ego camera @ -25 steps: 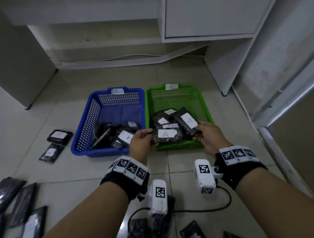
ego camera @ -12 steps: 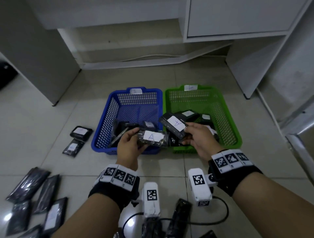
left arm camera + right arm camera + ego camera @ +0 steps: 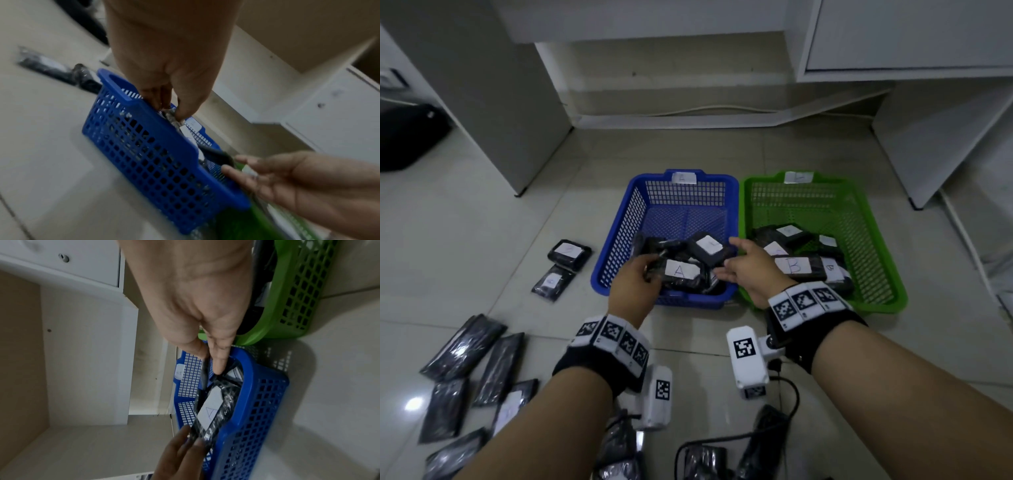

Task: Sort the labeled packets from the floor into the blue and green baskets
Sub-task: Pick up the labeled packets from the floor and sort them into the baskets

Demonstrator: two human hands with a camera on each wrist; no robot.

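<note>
Both my forearms enter from the bottom of the head view, each with a black wristband carrying white marker tiles and 1 white camera block beneath. My left hand (image 3: 635, 286), at centre frame, has its fingers curled and pinches the end of the packet marked A (image 3: 681, 274). My right hand (image 3: 753, 270), just right of centre, is spread loosely, fingers extended toward upper left, holding nothing.

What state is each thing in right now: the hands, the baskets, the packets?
Left hand: pinching the A packet over the blue basket.
Right hand: open, holding nothing.
Blue basket: partly filled.
Green basket: partly filled, B packet on top.
Floor packets: lying unsorted.
</note>
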